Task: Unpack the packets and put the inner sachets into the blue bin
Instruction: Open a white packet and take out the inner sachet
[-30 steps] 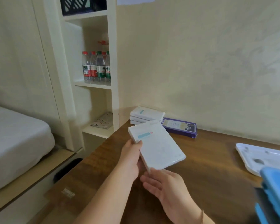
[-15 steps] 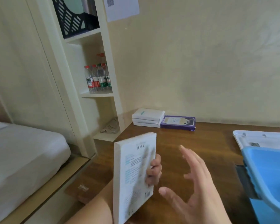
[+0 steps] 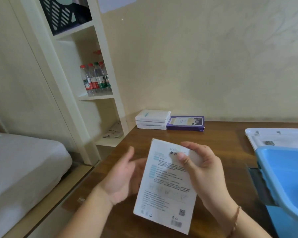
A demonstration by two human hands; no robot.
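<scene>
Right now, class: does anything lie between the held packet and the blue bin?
Nothing visible does. The packet is held above the table by the left hand and right hand. The blue bin sits to its right, open on top, with only bare table between.

Printed back of white packet [image 3: 165,184] with lines of small text too blurred to read, QR code and barcode near its lower edge, bottle labels [image 3: 100,83] illegible
</scene>
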